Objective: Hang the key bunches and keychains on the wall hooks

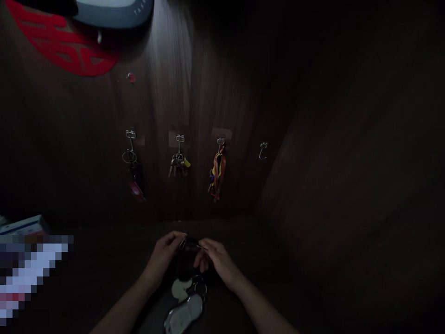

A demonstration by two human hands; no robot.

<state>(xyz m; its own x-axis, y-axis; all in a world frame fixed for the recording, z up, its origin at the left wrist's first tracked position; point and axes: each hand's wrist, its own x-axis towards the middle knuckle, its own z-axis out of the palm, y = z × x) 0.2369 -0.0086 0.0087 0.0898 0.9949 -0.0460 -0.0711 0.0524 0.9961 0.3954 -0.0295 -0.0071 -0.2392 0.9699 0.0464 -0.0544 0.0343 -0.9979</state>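
Note:
My left hand is closed, pinching a small metal clasp between thumb and fingertips. Just to its right, my right hand pinches a thin, shiny piece too dark to name. Something dark, perhaps a strap, spans between the two hands. Below them is a key fob in a clear cover, with metal rings and a pale round tag beside it. Whether these are joined to the clasp cannot be made out in the gloom.
On the dark wooden panel ahead, hooks hold a keyring with a red tag, a key bunch and keys on an orange lanyard. A bare hook is at right. A cap hangs over a red cutout. A box stands left.

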